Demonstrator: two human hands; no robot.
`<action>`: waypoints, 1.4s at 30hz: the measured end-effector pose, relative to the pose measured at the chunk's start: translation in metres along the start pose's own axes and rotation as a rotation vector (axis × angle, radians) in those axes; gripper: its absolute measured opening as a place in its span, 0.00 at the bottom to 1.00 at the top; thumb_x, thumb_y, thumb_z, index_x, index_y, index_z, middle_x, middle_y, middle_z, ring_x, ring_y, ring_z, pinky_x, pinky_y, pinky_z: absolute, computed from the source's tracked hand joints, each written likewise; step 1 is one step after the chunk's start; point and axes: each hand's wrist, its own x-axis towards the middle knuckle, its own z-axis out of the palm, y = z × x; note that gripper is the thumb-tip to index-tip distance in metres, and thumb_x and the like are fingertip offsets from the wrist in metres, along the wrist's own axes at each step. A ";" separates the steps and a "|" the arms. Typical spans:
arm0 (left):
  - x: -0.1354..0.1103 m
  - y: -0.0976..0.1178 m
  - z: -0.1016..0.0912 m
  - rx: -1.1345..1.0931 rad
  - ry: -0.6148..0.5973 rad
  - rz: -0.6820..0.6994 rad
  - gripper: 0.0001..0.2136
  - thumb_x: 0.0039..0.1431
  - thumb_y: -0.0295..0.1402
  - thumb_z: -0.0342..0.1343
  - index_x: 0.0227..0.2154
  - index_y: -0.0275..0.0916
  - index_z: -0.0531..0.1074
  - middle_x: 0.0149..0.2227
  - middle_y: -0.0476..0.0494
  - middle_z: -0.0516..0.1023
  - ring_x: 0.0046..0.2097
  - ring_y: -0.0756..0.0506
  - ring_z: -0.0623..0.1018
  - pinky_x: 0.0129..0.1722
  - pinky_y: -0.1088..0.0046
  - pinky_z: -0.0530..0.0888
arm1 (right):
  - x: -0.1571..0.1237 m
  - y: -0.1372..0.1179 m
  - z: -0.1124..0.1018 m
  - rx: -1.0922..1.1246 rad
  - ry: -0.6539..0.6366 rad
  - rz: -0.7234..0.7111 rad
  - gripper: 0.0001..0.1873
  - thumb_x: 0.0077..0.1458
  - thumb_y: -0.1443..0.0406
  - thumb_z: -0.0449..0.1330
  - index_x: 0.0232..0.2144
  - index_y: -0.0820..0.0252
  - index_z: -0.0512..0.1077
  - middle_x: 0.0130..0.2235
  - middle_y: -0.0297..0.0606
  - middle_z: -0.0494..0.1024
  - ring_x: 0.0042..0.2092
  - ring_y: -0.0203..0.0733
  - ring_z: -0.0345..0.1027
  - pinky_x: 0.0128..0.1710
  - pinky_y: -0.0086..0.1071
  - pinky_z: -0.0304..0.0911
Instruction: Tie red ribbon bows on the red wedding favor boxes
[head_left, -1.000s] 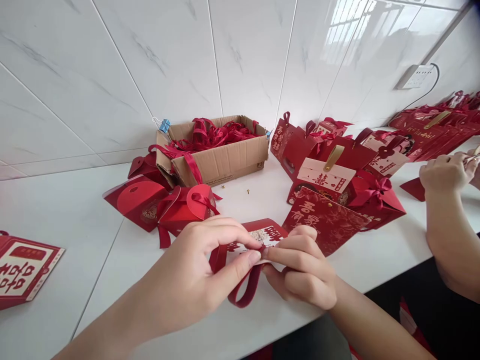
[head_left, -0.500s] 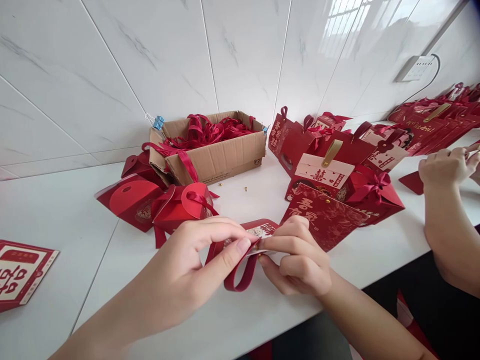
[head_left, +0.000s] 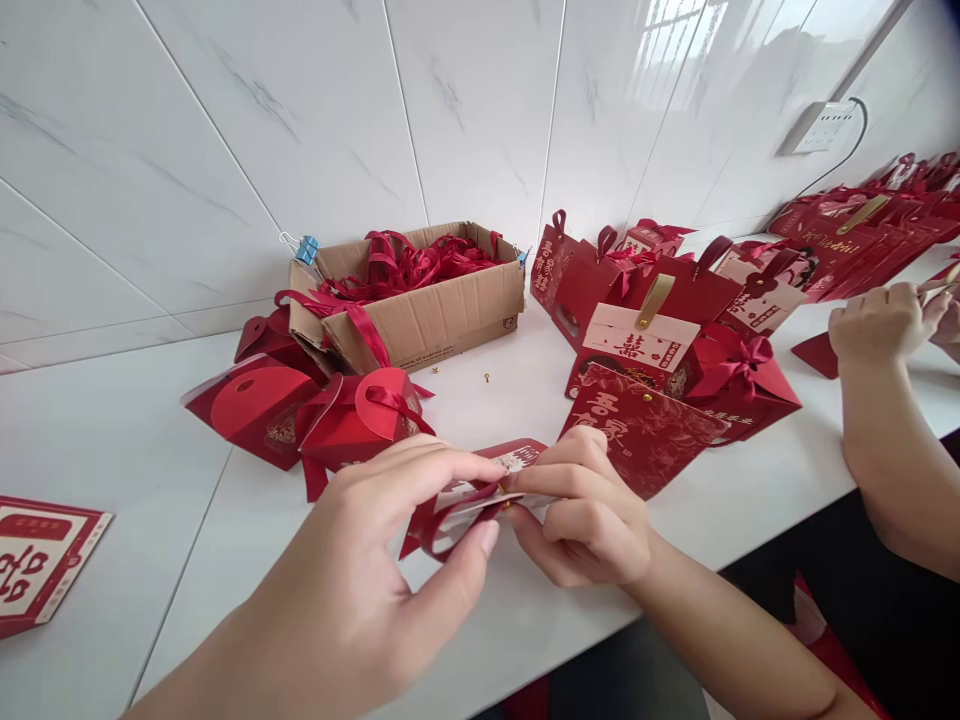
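My left hand (head_left: 375,570) and my right hand (head_left: 585,520) meet over the white counter's front edge. Both pinch a flat red gift-box card with a white printed panel (head_left: 517,462) and its dark red strap loop (head_left: 446,525). My left thumb and fingers press the strap against the card. My right fingers grip the card's near edge, where a small gold point shows at the fingertips. The hands hide much of the card.
A cardboard box of red ribbons (head_left: 420,300) stands at the wall, with blue binder clips (head_left: 306,248) on its corners. Folded red gift boxes (head_left: 322,415) lie left, more red boxes (head_left: 660,350) right. Small gold studs (head_left: 486,378) lie loose. Another person's hands (head_left: 885,320) work at the right.
The strap loop, which hung down below the card, is now drawn up against it under my left thumb. My hands have shifted slightly left.
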 end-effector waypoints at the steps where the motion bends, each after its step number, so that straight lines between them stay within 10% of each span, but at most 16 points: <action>1: -0.001 0.001 0.001 0.003 0.021 0.015 0.10 0.56 0.29 0.55 0.42 0.45 0.71 0.35 0.52 0.76 0.32 0.52 0.75 0.31 0.79 0.74 | 0.000 0.000 0.000 0.001 0.002 -0.001 0.13 0.49 0.76 0.59 0.24 0.59 0.58 0.30 0.36 0.79 0.30 0.37 0.67 0.28 0.36 0.55; 21: -0.004 0.003 0.000 0.055 -0.051 0.152 0.11 0.54 0.27 0.55 0.40 0.42 0.69 0.39 0.45 0.76 0.43 0.45 0.74 0.41 0.70 0.75 | -0.003 -0.002 -0.001 0.197 0.028 0.181 0.20 0.48 0.73 0.65 0.45 0.66 0.69 0.36 0.46 0.79 0.36 0.45 0.75 0.32 0.39 0.69; 33: 0.004 0.008 -0.021 -0.181 -0.249 -0.174 0.13 0.64 0.36 0.46 0.32 0.43 0.76 0.28 0.50 0.77 0.30 0.49 0.76 0.28 0.78 0.74 | 0.003 -0.007 -0.004 0.483 -0.051 0.079 0.01 0.54 0.72 0.63 0.32 0.68 0.73 0.25 0.40 0.78 0.30 0.38 0.75 0.28 0.31 0.73; 42: 0.001 0.009 -0.017 -0.043 -0.253 -0.121 0.06 0.58 0.32 0.52 0.31 0.46 0.75 0.33 0.53 0.80 0.33 0.49 0.77 0.34 0.76 0.75 | 0.000 -0.006 -0.005 0.494 -0.038 0.073 0.04 0.52 0.74 0.63 0.33 0.70 0.74 0.25 0.42 0.78 0.30 0.40 0.75 0.28 0.32 0.72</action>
